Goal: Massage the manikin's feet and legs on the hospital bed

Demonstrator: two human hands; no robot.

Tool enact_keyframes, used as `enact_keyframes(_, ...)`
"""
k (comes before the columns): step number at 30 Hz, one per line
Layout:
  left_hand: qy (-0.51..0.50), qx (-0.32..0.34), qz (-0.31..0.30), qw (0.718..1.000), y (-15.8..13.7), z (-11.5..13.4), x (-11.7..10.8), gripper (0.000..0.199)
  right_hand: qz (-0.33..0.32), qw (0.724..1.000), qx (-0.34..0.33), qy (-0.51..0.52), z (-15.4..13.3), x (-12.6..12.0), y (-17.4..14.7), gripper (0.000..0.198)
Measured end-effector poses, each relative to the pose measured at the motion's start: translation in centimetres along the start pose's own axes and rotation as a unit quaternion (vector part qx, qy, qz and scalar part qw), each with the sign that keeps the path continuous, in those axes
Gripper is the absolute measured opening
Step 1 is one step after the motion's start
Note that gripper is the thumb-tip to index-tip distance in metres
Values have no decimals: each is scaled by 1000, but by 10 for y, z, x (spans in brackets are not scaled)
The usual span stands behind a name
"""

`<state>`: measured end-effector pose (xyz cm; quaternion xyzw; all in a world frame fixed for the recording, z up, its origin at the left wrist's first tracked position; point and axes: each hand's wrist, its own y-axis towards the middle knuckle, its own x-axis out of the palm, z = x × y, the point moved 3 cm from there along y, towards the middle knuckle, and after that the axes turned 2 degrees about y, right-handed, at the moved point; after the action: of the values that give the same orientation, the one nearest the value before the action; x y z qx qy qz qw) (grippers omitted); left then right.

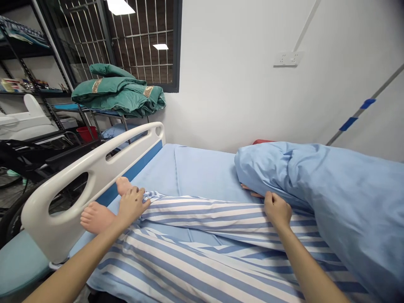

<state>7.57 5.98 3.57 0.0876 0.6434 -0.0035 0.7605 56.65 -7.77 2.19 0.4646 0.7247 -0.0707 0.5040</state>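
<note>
On the bed lies a figure in blue-and-white striped trousers [202,210], with two bare feet [98,216] near the footboard. I cannot tell whether it is a person or a manikin. My left hand [134,204] is closed over the ankle of the farther leg, at the trouser cuff. Higher up that leg, my right hand [277,210] is curled tight on the trouser fabric beside the quilt edge; its fingertips are hidden. A light blue quilt [315,176] is bunched over the figure's upper part. Several fingers of the lying figure [252,191] peek out beneath it.
A cream footboard [94,164] closes off the bed's left end. Light blue sheet [202,168] covers the mattress. Beyond stand a wheelchair [47,155], a folded green quilt [120,92] and shelving [28,71]. A pole with blue bands [349,124] leans at the right by the wall.
</note>
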Motion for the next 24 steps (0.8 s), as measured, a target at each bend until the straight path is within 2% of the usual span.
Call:
enact_keyframes(3, 63, 17, -2, 998, 14, 18, 5, 48, 3, 1000, -7, -1, 1, 0, 0, 40)
enact_keyframes(5, 86, 28, -32, 995, 24, 26, 8, 47, 5, 1000, -9, -3, 2, 1, 1, 40)
enact_keyframes(8, 65, 32, -67, 995, 38, 24, 7, 33, 9, 1000, -10, -5, 4, 2, 1, 40)
enact_keyframes(11, 50, 4, -49, 998, 47, 15, 1, 23, 12, 1000, -12, -6, 5, 4, 1, 40)
enact_keyframes(18, 17, 12, -48, 999, 43, 9, 2, 19, 11, 1000, -8, 3, 5, 3, 1, 41)
enact_keyframes(24, 12, -9, -58, 998, 41, 16, -1, 31, 16, 1000, -12, 14, 4, 3, 1, 40)
